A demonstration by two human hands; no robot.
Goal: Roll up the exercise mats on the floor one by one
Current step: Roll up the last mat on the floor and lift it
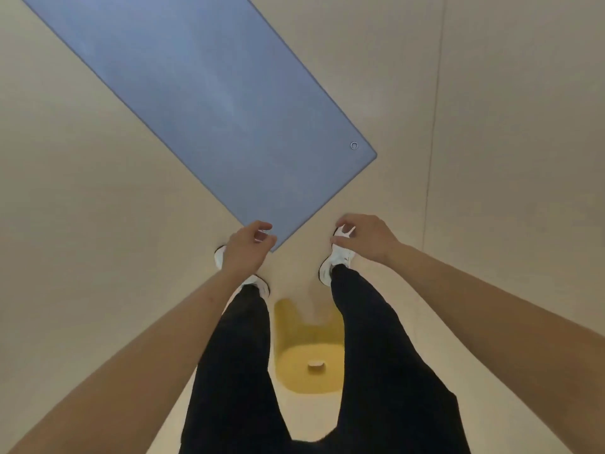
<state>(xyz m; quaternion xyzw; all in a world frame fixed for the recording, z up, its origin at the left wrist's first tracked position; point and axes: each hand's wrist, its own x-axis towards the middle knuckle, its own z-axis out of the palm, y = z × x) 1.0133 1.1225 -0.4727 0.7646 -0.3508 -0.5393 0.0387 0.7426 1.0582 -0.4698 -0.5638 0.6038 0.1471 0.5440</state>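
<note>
Floor (491, 158): beige, being stood on.
Blue mat (212, 103): lying flat toward 11 o'clock.
Left hand (247, 243): fingers curled loosely, being held over mat corner; contact cannot be told.
Right hand (363, 234): fingers curled, empty.
Yellow rolled mat (307, 358): at 6 o'clock, between legs.

Exercise or studio room: bare beige floor (491, 158), blue exercise mat (203, 103) unrolled, yellow stool (307, 371).

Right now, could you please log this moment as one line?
blue mat: flat, unrolled | left hand: at near corner | right hand: empty, off mat | yellow mat: rolled
</note>
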